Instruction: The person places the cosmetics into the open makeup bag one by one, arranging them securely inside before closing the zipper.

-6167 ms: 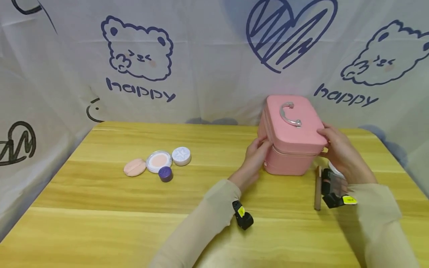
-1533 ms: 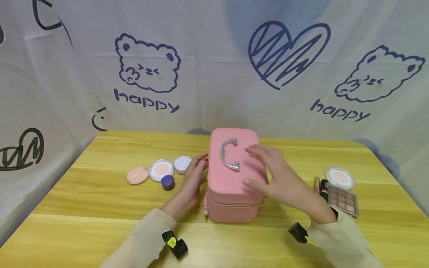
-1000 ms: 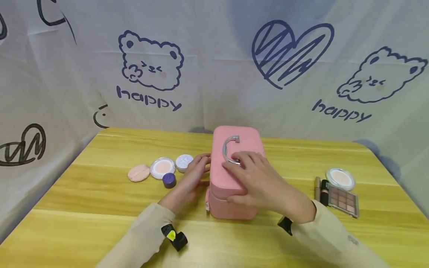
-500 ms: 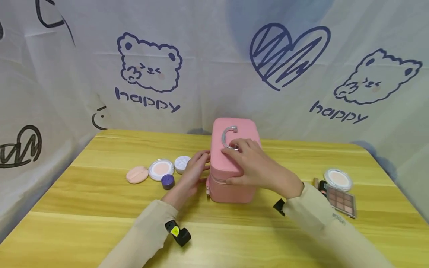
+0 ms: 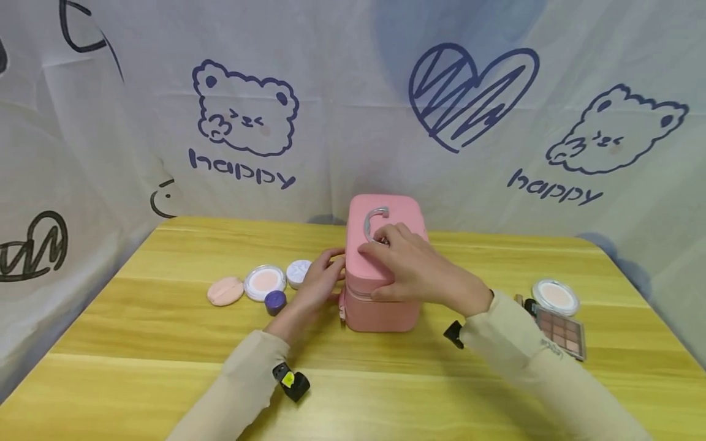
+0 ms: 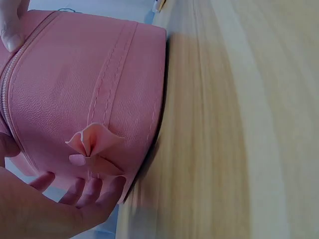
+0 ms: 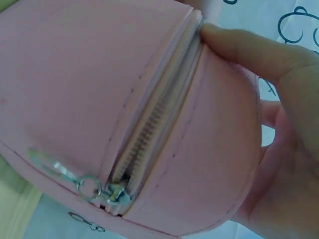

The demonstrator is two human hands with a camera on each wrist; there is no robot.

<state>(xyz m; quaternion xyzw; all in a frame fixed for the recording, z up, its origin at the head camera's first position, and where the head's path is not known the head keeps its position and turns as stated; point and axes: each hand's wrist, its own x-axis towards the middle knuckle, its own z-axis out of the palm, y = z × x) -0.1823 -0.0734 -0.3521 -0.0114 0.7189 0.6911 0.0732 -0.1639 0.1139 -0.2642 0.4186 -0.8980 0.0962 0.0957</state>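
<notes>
Across the top of the head view: pale cloth (image 5: 342, 147) reading "happy" twice, left of centre and at right, under two bear drawings (image 5: 245, 110); a hatched heart (image 5: 474, 98) sits between.
Small print: I can't read the yellow tag (image 5: 287, 380) at lower left or the lettering on the right sleeve (image 5: 546, 373).
Pink case (image 5: 380, 315): mid-frame, upright on the wooden table (image 5: 358, 404).
Right hand (image 5: 419, 263): grips the lid, fingers by the silver handle (image 5: 367, 228), thumb at the front seam.
Left hand (image 5: 314, 286): fingers relaxed, touching the case's left side.
Table edges: the back edge passes just behind the case; wood grain runs from its front to the bottom of the frame.
Left of centre: white pot (image 5: 298, 274) just beside the left hand, then powder compact (image 5: 265, 282), purple pot (image 5: 275, 302) and pink puff (image 5: 225, 291).
Right of frame: second compact (image 5: 555, 297) and palette (image 5: 559, 331), well apart from the case; the sleeve partly covers the palette.
Left wrist view: I get the folded bow (image 6: 94, 139) at centre, barely seen from the head; wood fills the right half.
Right wrist view: only this one shows me the zip slider (image 7: 117, 191), lower left, with its ring pull (image 7: 89, 188); the thumb presses the seam at upper right.
</notes>
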